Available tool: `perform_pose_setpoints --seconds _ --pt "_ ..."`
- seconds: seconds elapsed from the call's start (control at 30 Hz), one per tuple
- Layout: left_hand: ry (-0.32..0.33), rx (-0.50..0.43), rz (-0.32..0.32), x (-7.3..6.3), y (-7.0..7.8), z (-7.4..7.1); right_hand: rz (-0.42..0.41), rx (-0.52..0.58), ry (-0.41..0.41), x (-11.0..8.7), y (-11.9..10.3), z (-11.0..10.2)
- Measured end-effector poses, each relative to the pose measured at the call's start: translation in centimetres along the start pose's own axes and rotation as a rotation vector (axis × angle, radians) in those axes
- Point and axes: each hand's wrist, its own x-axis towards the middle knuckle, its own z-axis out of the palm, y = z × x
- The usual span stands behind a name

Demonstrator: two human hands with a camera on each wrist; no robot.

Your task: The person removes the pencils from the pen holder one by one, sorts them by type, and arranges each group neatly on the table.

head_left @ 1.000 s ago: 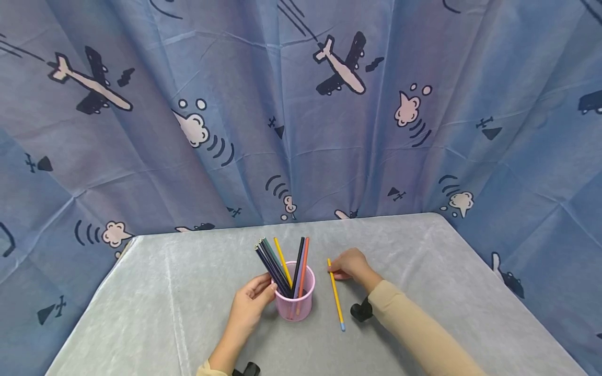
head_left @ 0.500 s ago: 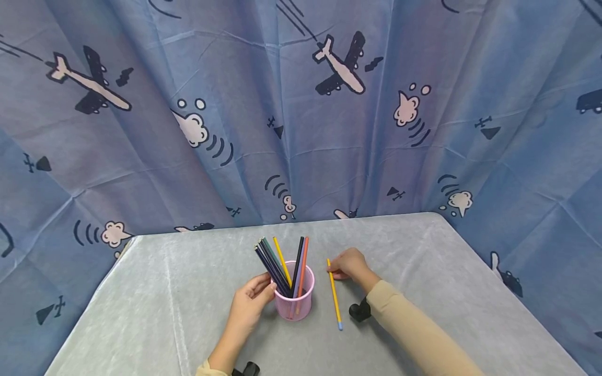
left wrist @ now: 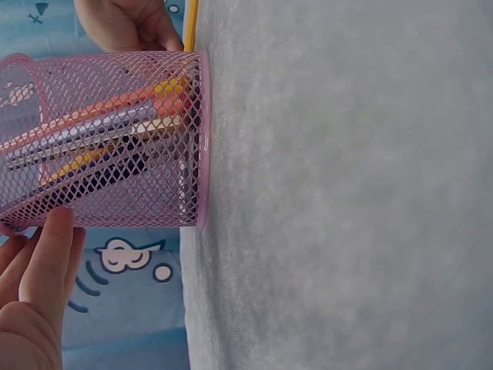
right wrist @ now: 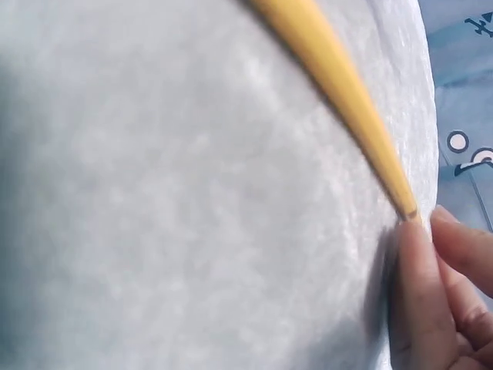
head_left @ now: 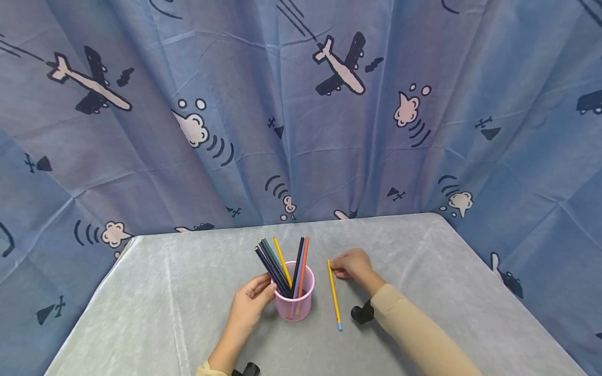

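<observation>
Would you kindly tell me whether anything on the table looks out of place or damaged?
One yellow pencil stands out: it lies on the table beside the pink mesh cup, its far end at the right hand's fingertips, while the other pencils lean inside the cup. No damage is visible.

Light grey table (head_left: 131, 313) with a fuzzy, fabric-looking top, a bit creased. Behind it there's a wrinkly blue-purple curtain (head_left: 244, 78) that also shows past both table sides, covered in cartoon planes (head_left: 345, 70) and puffy clouds (head_left: 195, 129). Lighting's pretty soft.
</observation>
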Motion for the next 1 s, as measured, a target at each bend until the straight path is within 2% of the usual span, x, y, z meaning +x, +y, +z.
perform_pose_setpoints --seconds 0.07,0.27,0.37,0.5,0.7,1.0 --pt "0.001 -0.001 -0.001 0.0 0.0 0.0 -0.039 0.063 -0.008 -0.3 0.1 -0.3" --pt "-0.001 0.007 -0.004 0.0 0.1 0.1 -0.07 0.236 -0.097 -1.4 -0.3 -1.0" --pt "-0.006 0.008 0.0 0.0 0.0 0.0 -0.116 0.275 -0.137 -2.0 -0.5 -1.0" --pt "-0.01 0.012 0.004 0.0 0.0 -0.1 -0.149 0.284 -0.151 -2.6 -0.8 -0.8" --pt "-0.011 0.012 0.007 0.0 0.0 -0.2 -0.155 0.286 -0.17 -3.7 -1.9 -0.6" --pt "-0.019 0.006 0.008 0.1 -0.1 -0.2 -0.208 0.234 -0.188 -4.7 -2.4 -0.1"
